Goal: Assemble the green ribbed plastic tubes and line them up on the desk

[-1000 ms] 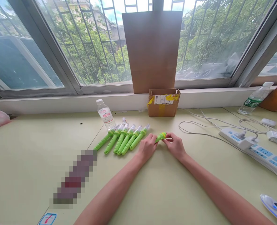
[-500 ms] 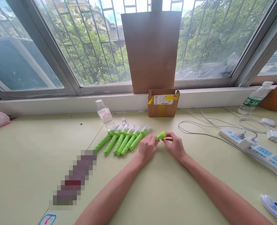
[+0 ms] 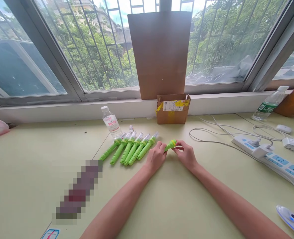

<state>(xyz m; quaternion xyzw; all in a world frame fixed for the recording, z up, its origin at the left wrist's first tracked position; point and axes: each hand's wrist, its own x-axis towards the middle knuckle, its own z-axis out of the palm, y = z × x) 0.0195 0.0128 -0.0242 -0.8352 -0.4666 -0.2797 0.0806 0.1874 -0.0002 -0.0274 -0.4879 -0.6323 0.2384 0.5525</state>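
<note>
Near the middle of the table, my left hand (image 3: 157, 154) is wrapped round the lower part of a green stick-like piece (image 3: 170, 145). The fingertips of my right hand (image 3: 185, 153) pinch its yellow-ringed upper end. No clear tip shows on this piece. Left of my left hand, several green sticks with clear tips (image 3: 134, 149) lie side by side, slanting up to the right. A small clear item (image 3: 131, 128) is just behind them.
Behind the sticks stands a water bottle (image 3: 111, 123). An open cardboard box (image 3: 172, 114) is at the sill. A power strip (image 3: 273, 159) with cables and another bottle (image 3: 268, 105) are on the right. A pixelated dark area (image 3: 79, 189) covers the left front.
Both hands keep nearly the same place and hold on the green piece. The green piece appears very slightly shifted between them.
</note>
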